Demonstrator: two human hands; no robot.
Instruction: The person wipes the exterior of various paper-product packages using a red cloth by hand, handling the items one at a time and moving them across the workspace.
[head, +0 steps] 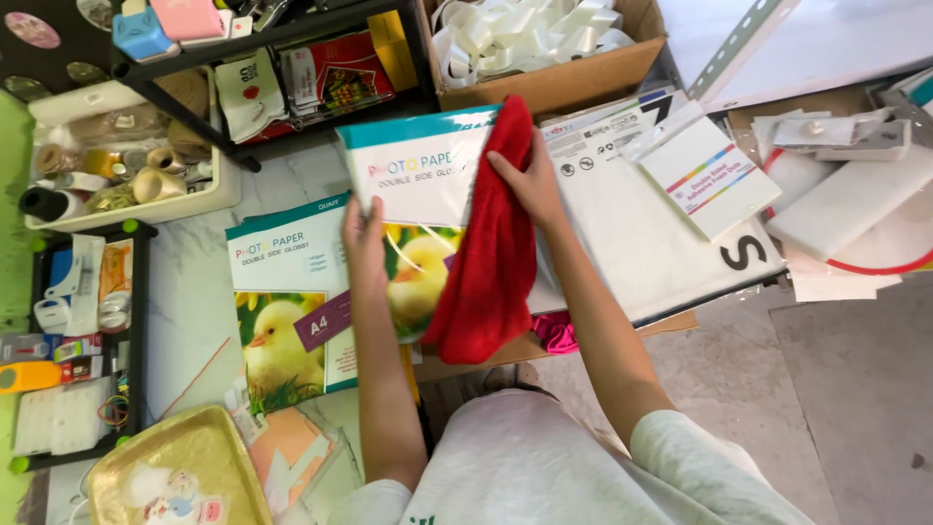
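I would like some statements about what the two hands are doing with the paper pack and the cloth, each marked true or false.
1. The left hand grips the lower left edge of a paper pack. True.
2. The right hand presses a blue cloth on the pack. False: the cloth is red.
3. A second paper pack, with a yellow chick picture, lies flat on the table. True.
4. The cardboard box at the top holds red ribbon. False: it holds white strips.
5. A gold tray lies at the lower left. True.
6. The held pack rests inside the cardboard box. False: it is lifted above the table, in front of the box.
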